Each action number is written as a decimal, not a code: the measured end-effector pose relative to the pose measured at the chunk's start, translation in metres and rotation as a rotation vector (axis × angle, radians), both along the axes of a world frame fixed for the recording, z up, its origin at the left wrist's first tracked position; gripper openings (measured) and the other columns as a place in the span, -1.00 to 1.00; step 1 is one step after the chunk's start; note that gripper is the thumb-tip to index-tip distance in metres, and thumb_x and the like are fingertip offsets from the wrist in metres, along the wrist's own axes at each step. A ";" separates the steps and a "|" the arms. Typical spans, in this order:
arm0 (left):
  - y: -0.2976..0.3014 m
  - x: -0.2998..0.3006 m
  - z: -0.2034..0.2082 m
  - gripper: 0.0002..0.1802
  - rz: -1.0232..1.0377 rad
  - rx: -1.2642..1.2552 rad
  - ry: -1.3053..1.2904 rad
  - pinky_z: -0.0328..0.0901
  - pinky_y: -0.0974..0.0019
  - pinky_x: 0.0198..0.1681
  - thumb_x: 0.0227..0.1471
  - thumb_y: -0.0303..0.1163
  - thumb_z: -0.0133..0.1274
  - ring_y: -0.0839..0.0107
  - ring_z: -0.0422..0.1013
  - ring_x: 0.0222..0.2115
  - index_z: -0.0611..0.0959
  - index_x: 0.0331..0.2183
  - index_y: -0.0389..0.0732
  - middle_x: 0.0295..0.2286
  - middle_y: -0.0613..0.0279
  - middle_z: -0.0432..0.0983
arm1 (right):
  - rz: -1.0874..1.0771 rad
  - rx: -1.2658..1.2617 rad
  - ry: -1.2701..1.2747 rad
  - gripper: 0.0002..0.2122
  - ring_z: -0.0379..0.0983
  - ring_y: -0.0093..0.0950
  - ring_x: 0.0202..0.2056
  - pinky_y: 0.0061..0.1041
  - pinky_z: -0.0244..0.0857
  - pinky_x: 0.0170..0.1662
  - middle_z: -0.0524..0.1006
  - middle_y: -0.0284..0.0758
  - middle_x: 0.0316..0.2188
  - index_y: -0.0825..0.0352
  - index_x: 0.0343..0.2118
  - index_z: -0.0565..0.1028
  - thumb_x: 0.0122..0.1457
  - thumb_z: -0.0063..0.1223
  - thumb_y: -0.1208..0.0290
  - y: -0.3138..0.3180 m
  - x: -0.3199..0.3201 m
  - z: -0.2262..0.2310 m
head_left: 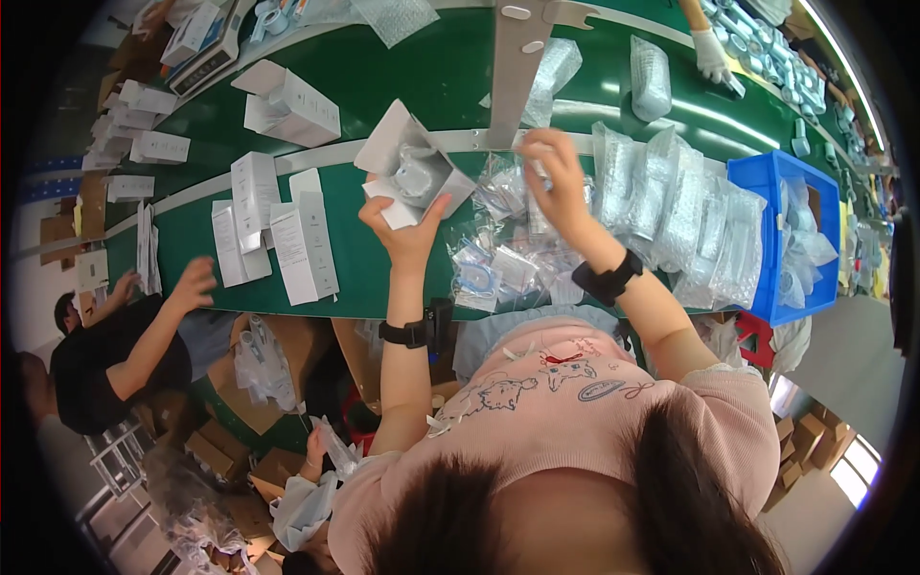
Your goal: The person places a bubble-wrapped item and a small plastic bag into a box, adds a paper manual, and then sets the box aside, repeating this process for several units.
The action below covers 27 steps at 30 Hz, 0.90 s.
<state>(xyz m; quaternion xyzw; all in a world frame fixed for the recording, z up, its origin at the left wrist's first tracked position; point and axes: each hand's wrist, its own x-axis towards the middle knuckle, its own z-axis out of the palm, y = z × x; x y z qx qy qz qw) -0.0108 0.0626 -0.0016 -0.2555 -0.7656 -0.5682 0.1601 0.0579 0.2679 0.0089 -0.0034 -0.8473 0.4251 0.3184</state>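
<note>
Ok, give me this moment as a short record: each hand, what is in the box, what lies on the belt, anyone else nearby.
left hand: holds an open white box from below, flaps up
box contents: a pale wrapped part, kind unclear
right hand: raised over a pile of small clear bags, pinching a clear bag
belt: green, with closed white boxes on the left and bubble-wrap packs on the right
blue crate: far right, holds clear bags
others: a person's hand at left, a gloved hand at top

View: single head-worn fisheye, looking steeply down.
Faces: green tabletop (383, 278) ahead, wearer's own hair at lower edge.
Range: close, arm's reach.
</note>
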 end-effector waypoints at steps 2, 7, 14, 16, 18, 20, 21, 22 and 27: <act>-0.010 0.002 -0.013 -0.23 0.106 -0.225 -0.305 0.09 0.26 -0.03 -0.43 -0.45 0.34 0.25 0.18 -0.11 0.14 -0.24 -0.21 -0.07 -0.03 0.09 | -0.209 0.346 -0.306 -0.74 0.25 -0.22 -0.13 -0.27 0.19 -0.10 0.37 -0.24 -0.25 0.34 -0.32 0.43 -0.16 0.10 0.50 0.026 -0.003 -0.026; 0.000 -0.005 0.010 -0.36 -0.094 0.098 -0.258 0.16 0.32 -0.13 -0.38 -0.46 0.29 0.28 0.23 -0.19 0.27 -0.23 -0.24 -0.17 0.09 0.19 | -0.154 0.573 -0.817 -0.73 0.27 -0.20 -0.16 -0.30 0.25 -0.19 0.37 -0.22 -0.27 0.29 -0.33 0.46 -0.17 0.14 0.42 0.061 0.012 -0.071; 0.004 -0.016 0.059 -0.82 -0.009 -0.398 -0.136 0.21 0.31 -0.42 -0.26 -0.52 0.11 0.18 0.33 -0.47 0.46 -0.50 -0.31 -0.46 0.11 0.34 | 0.040 0.180 -0.365 -0.80 0.37 -0.22 -0.28 -0.37 0.27 -0.34 0.39 -0.20 -0.29 0.28 -0.36 0.46 -0.13 0.10 0.50 0.042 0.007 0.025; 0.006 -0.020 0.064 -0.84 0.003 -0.433 -0.158 0.21 0.31 -0.44 -0.25 -0.52 0.09 0.19 0.32 -0.51 0.45 -0.51 -0.32 -0.48 0.10 0.34 | 0.175 0.369 -0.449 -0.81 0.38 -0.24 -0.33 -0.39 0.28 -0.38 0.41 -0.20 -0.31 0.29 -0.35 0.45 -0.11 0.07 0.54 0.041 0.001 0.047; 0.006 -0.023 0.066 -0.87 0.029 -0.503 -0.208 0.19 0.30 -0.49 -0.22 -0.53 0.06 0.21 0.30 -0.59 0.44 -0.53 -0.34 -0.53 0.10 0.35 | 0.244 0.464 -0.489 -0.82 0.39 -0.25 -0.35 -0.41 0.28 -0.41 0.42 -0.20 -0.32 0.29 -0.35 0.44 -0.10 0.05 0.56 0.037 -0.004 0.067; 0.004 -0.026 0.063 -0.87 0.034 -0.478 -0.199 0.19 0.26 -0.49 -0.22 -0.55 0.04 0.17 0.30 -0.58 0.42 -0.54 -0.34 -0.54 0.08 0.33 | 0.328 0.469 -0.641 -0.80 0.39 -0.26 -0.35 -0.41 0.29 -0.38 0.43 -0.22 -0.34 0.30 -0.35 0.44 -0.12 0.04 0.57 0.031 -0.010 0.084; 0.003 -0.026 0.061 -0.87 0.038 -0.455 -0.190 0.19 0.23 -0.49 -0.22 -0.56 0.02 0.14 0.30 -0.57 0.40 -0.54 -0.35 -0.55 0.06 0.32 | 0.374 0.471 -0.716 -0.79 0.39 -0.27 -0.34 -0.41 0.29 -0.37 0.43 -0.23 -0.35 0.30 -0.35 0.45 -0.14 0.04 0.58 0.027 -0.015 0.089; 0.004 -0.026 0.061 -0.87 0.033 -0.427 -0.180 0.19 0.19 -0.49 -0.21 -0.58 0.01 0.11 0.30 -0.56 0.38 -0.55 -0.35 -0.56 0.05 0.30 | 0.371 0.473 -0.716 -0.79 0.39 -0.27 -0.34 -0.41 0.29 -0.37 0.43 -0.23 -0.35 0.30 -0.35 0.45 -0.14 0.04 0.58 0.025 -0.019 0.095; 0.004 -0.026 0.066 -0.88 0.026 -0.395 -0.264 0.18 0.20 -0.51 -0.21 -0.59 -0.01 0.12 0.30 -0.58 0.36 -0.57 -0.35 -0.56 0.03 0.30 | 0.605 0.532 0.016 -0.80 0.39 -0.33 -0.29 -0.43 0.31 -0.29 0.43 -0.27 -0.35 0.34 -0.40 0.45 -0.19 0.01 0.56 -0.003 -0.053 0.109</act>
